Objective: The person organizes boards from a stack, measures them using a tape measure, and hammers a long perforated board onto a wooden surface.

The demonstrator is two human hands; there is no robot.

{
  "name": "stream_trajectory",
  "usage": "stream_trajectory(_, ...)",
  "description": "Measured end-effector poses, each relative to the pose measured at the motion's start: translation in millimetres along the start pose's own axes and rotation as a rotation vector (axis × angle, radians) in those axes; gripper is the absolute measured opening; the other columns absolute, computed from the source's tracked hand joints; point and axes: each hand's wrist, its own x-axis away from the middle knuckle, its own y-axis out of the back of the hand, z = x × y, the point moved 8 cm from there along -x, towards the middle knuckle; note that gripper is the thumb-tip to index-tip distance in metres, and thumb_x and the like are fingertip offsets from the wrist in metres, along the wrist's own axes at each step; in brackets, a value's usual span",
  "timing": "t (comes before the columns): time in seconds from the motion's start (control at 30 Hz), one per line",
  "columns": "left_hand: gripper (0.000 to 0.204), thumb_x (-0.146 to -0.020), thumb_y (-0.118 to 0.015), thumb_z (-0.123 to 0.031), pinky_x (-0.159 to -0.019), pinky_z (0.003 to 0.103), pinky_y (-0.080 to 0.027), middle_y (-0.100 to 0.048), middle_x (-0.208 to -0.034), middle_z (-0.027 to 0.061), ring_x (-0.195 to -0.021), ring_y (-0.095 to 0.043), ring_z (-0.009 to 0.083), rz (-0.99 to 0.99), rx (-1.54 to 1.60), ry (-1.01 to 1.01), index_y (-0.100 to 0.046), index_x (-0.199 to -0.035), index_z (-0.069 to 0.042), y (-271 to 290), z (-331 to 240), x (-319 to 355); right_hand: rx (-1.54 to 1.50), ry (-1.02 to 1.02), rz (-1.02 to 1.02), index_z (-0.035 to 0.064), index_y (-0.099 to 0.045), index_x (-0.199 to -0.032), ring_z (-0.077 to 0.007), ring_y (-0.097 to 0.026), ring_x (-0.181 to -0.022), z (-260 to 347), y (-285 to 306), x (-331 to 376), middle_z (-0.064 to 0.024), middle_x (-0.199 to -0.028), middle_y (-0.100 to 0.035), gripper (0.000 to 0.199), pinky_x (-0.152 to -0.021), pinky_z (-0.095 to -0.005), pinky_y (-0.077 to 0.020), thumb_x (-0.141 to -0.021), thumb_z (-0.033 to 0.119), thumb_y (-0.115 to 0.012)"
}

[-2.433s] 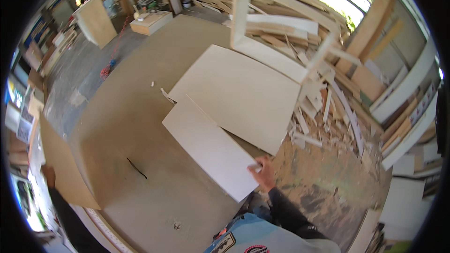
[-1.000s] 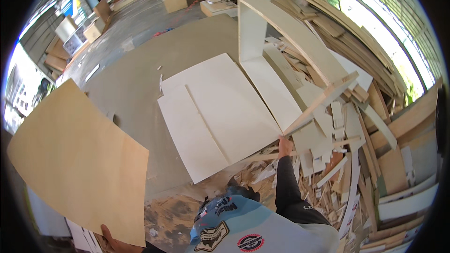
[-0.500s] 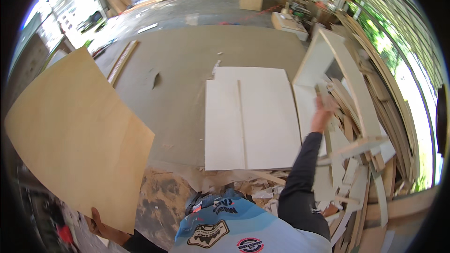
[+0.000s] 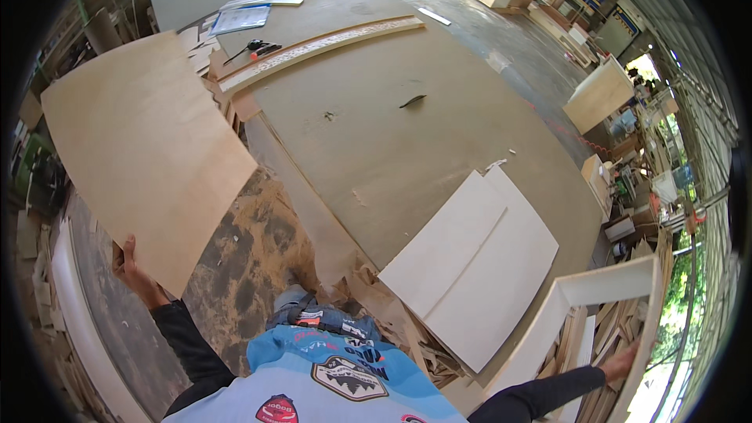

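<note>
My left hand (image 4: pixel 135 270) grips the lower edge of a large, thin, bowed plywood sheet (image 4: pixel 149 141), thumb on the near face. The sheet stands tilted up on my left, beside the worktable. My right arm reaches out to the far right. There my right hand (image 4: pixel 620 362) is against the right side of an open, white-faced box frame (image 4: pixel 578 290). Its fingers are blurred against that side, so their grip does not show. Left of the frame lies a white panel (image 4: pixel 478 266) with a thin strip along it, on the large brownish-grey tabletop (image 4: pixel 360 133).
A long pale wooden channel (image 4: pixel 329 47) lies along the tabletop's far left side, with a dark tool (image 4: pixel 254 48) nearby. One small dark curved piece (image 4: pixel 413 101) rests mid-table. Scrap wood (image 4: pixel 619 321) shows through the frame. Sawdust covers the floor (image 4: pixel 235 251) beside me.
My view has turned left, so the table and white panel appear rotated. My right hand has gone from inside the box frame to its right side. My left hand still holds the plywood sheet.
</note>
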Motion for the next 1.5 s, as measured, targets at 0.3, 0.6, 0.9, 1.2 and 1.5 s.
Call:
stream_trajectory(0.3,0.021,-0.086,-0.062,-0.008,-0.072,0.028,-0.051,-0.068,-0.095,0.0069,-0.079,-0.064,0.0154,-0.188,-0.040,0.024,-0.068,-0.101,0.005,61,48,-34,-0.421,0.301,-0.207,0.0058,-0.065,-0.113,-0.0276,-0.057,-0.111,167,25,-96,-0.0188,-0.118,-0.060,0.032,-0.096,-0.0425,-0.0454,-0.092,0.030,-0.064)
stream_trajectory(0.6,0.024,-0.084,-0.062,-0.005,-0.076,0.027,-0.049,-0.068,-0.096,0.0079,-0.082,-0.062,0.0153,-0.297,-0.048,0.109,-0.068,-0.103,0.008,181,107,-83,-0.834,0.267,-0.045,0.0058,-0.063,-0.110,-0.0269,-0.056,-0.108,417,-82,-17,-0.0180,-0.113,-0.059,0.028,-0.094,-0.0413,-0.0456,-0.093,0.029,-0.061)
stream_trajectory(0.9,0.026,-0.080,-0.063,-0.003,-0.082,0.026,-0.045,-0.068,-0.096,0.0068,-0.086,-0.060,0.0149,-0.344,-0.106,0.066,-0.069,-0.101,0.009,303,156,-187,-1.172,0.201,0.159,0.0057,-0.062,-0.106,-0.0263,-0.056,-0.104,645,-136,97,-0.0173,-0.107,-0.058,0.025,-0.091,-0.0400,-0.0457,-0.094,0.028,-0.057)
stream_trajectory(1.2,0.015,-0.078,-0.064,-0.004,-0.078,0.025,-0.042,-0.065,-0.087,0.0027,-0.080,-0.055,0.0122,-0.536,-0.156,0.089,-0.069,-0.087,0.006,389,159,-258,-1.506,0.141,0.386,0.0057,-0.060,-0.103,-0.0257,-0.055,-0.100,850,-211,193,-0.0165,-0.101,-0.057,0.023,-0.089,-0.0387,-0.0459,-0.095,0.027,-0.054)
stream_trajectory(1.5,0.010,-0.077,-0.064,-0.006,-0.068,0.027,-0.043,-0.059,-0.076,0.0002,-0.068,-0.052,0.0110,-0.687,-0.225,0.150,-0.065,-0.079,0.004,427,208,-322,-1.890,0.096,0.639,0.0056,-0.058,-0.099,-0.0250,-0.054,-0.096,1111,-330,326,-0.0157,-0.096,-0.056,0.022,-0.087,-0.0374,-0.0461,-0.096,0.026,-0.051)
